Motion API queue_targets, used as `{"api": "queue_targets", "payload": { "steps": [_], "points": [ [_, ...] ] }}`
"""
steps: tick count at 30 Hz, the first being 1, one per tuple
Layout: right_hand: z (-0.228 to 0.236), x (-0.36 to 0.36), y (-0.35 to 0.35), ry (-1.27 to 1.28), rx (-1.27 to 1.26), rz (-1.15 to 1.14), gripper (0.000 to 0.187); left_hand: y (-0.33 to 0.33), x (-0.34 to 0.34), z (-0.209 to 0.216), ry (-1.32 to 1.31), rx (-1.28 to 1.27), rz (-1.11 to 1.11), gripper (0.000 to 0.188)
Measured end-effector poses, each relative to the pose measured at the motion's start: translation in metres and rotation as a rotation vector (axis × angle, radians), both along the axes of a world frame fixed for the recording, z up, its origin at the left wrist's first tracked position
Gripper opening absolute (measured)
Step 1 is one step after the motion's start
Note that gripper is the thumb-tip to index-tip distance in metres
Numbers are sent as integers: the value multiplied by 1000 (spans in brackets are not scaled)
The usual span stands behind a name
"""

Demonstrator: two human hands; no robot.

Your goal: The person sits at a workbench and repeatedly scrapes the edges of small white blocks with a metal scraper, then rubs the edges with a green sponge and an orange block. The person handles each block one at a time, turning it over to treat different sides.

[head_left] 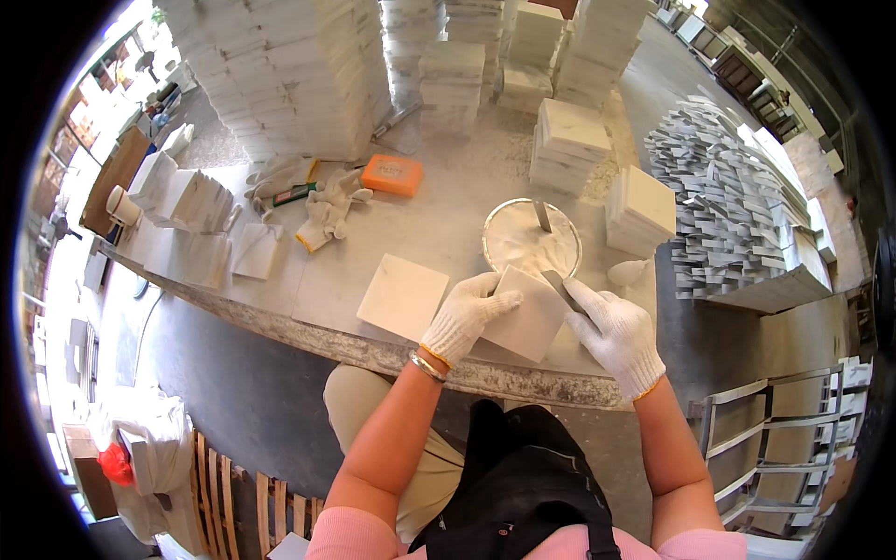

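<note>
My left hand [467, 317], in a white knit glove, grips a square white stone tile [525, 319] by its left edge, thumb on the face. In my gloved right hand [616, 338] is a flat metal putty knife [562, 289], its blade touching or close to the tile's upper right edge. Just beyond the tile stands a round tub [504, 207] of white paste with another metal blade [542, 217] sticking up in it. A second white tile [403, 297] lies flat on the table, left of my left hand.
An orange box [392, 175] and spare gloves [332, 207] lie at the back left of the stone table [308, 289]. Tall tile stacks [280, 75] rise behind; shorter stacks [640, 211] stand right. A metal rack [770, 439] is on the floor at the right.
</note>
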State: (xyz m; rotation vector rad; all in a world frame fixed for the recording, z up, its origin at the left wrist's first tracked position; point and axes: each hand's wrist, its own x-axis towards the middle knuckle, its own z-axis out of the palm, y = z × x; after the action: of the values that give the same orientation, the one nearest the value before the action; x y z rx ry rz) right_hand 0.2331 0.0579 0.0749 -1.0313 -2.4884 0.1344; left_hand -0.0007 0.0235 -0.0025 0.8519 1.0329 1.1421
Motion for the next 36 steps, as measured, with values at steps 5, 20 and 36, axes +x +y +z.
{"api": "queue_targets", "payload": {
  "steps": [5,20,36],
  "points": [
    [16,-7,22,-81,43,126,38,2,2,-1,6,14,11,33],
    [17,-21,38,-123,102,244,34,2,-1,2,-4,-22,-16,35],
    [14,-17,38,-234,104,227,37,3,0,4,-39,-28,-3,30]
  ]
}}
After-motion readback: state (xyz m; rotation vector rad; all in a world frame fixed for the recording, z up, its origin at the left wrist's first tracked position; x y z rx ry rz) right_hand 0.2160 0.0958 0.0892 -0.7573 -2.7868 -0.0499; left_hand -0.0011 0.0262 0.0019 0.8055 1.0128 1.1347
